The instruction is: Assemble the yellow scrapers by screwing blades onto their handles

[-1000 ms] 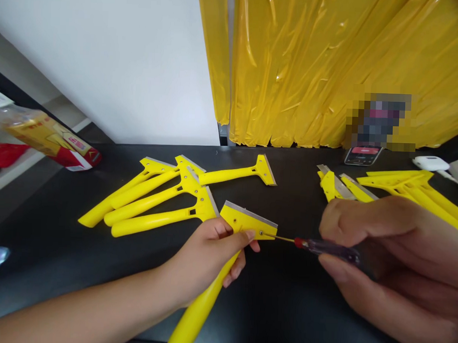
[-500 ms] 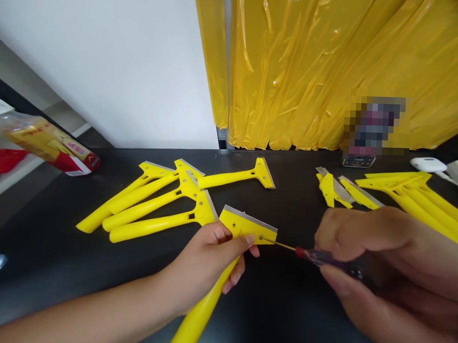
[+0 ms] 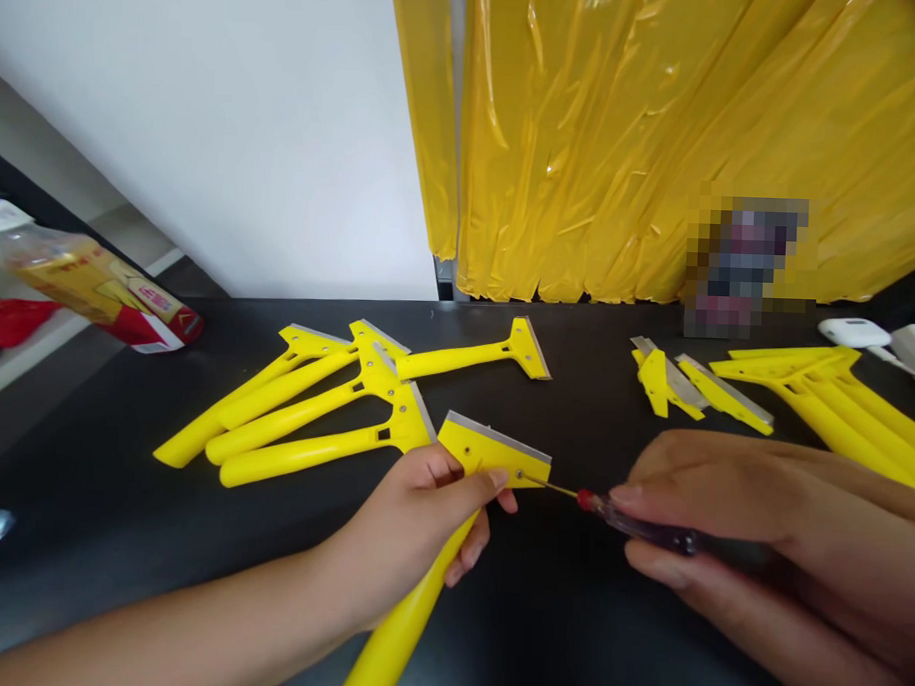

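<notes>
My left hand point(image 3: 441, 513) is closed round the neck of a yellow scraper point(image 3: 503, 450), whose metal blade edge faces away from me. Its long handle slants down toward the bottom of the view. Between the thumb and fingers of my right hand point(image 3: 766, 544) is a small screwdriver point(image 3: 646, 525) with a dark, see-through handle and a red collar. The thin shaft reaches left, and its tip meets the right-hand screw on the scraper head. Just beyond my left hand lie several yellow scrapers point(image 3: 304, 445) with blades, their handles pointing left.
One more scraper point(image 3: 457, 357) lies at the back centre. Loose yellow clamp plates and blades point(image 3: 726, 392) sit right of it, beside several yellow handles point(image 3: 838, 396). A drink bottle point(image 3: 106, 281) lies at left; a white case point(image 3: 854, 332) is at far right. Yellow plastic sheeting point(image 3: 622, 139) hangs behind.
The fingers of my right hand have shifted and straightened on the screwdriver handle, and the screwdriver has moved slightly left. My left hand and the scraper stay nearly still.
</notes>
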`<state>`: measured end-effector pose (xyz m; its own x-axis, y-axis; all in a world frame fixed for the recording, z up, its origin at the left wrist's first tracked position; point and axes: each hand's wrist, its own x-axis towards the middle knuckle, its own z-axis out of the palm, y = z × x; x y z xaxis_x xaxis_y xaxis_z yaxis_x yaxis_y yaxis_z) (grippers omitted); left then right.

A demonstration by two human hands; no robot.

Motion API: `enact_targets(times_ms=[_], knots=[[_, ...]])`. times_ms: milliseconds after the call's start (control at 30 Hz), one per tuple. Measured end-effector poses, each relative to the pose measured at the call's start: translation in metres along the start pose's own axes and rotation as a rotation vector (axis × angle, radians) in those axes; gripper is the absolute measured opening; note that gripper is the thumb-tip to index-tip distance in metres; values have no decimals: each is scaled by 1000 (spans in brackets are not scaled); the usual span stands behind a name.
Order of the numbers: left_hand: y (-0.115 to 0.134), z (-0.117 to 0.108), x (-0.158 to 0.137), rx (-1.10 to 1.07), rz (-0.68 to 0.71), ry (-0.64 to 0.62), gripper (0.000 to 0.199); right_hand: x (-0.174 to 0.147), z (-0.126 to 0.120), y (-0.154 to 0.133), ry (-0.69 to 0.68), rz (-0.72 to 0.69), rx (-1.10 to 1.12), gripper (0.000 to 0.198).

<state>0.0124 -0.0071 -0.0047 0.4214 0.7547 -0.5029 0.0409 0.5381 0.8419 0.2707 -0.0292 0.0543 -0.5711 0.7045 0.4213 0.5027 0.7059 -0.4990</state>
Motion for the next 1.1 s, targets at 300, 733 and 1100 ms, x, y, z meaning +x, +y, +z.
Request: enact_targets(times_ms=[300,733,1100], knots=[[0,3,0,-21,0,50,32,-5,12,3,124,104,-33,8],[27,-3,-8,-144,208,150,35,20,22,39,228,512,744,16],[34,-4,-10,-345,252,234,15,12,65,52,-260,108,-119,39]])
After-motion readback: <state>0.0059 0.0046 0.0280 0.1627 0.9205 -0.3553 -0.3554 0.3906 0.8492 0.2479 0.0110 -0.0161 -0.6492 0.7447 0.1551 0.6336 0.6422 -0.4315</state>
